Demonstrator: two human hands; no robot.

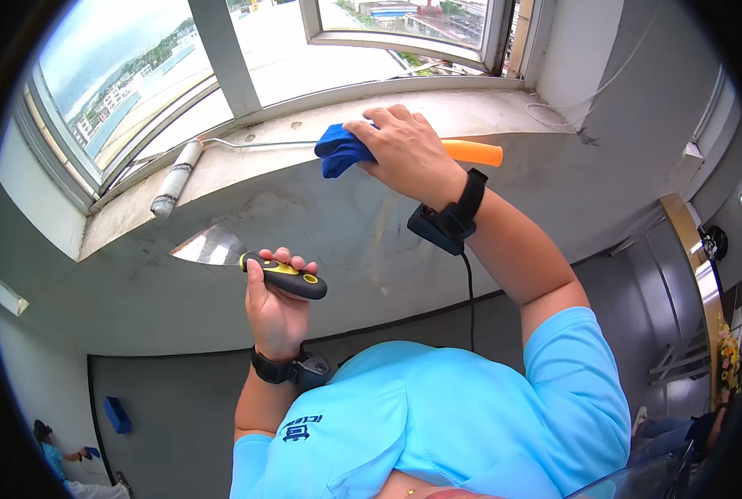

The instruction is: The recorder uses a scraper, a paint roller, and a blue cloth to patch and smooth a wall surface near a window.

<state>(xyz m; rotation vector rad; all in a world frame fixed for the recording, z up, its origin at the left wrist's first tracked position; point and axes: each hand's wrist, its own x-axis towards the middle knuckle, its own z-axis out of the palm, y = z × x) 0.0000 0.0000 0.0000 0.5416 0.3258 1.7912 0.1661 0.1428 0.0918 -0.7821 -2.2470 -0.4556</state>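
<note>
My left hand [276, 314] is closed around the black and yellow handle of a putty knife [288, 279]. The wide metal blade of the knife points left, in front of the wall under the window. Over the sill, my right hand [411, 156] grips a bunched blue cloth [342, 150]. A paint roller [177, 176] lies along the windowsill, its stained white sleeve at the left end hanging over the front edge. Its thin rod runs to the right behind the cloth and hand, and its orange handle [475, 153] shows beyond them. Whether my right hand touches the roller is hidden.
The windowsill [437, 108] is worn and stained, below a window with an open pane [404, 41]. A white cable [554, 125] hangs at its right. On the floor to the lower left lies a blue container [117, 415]. Other people are at the lower left and lower right edges.
</note>
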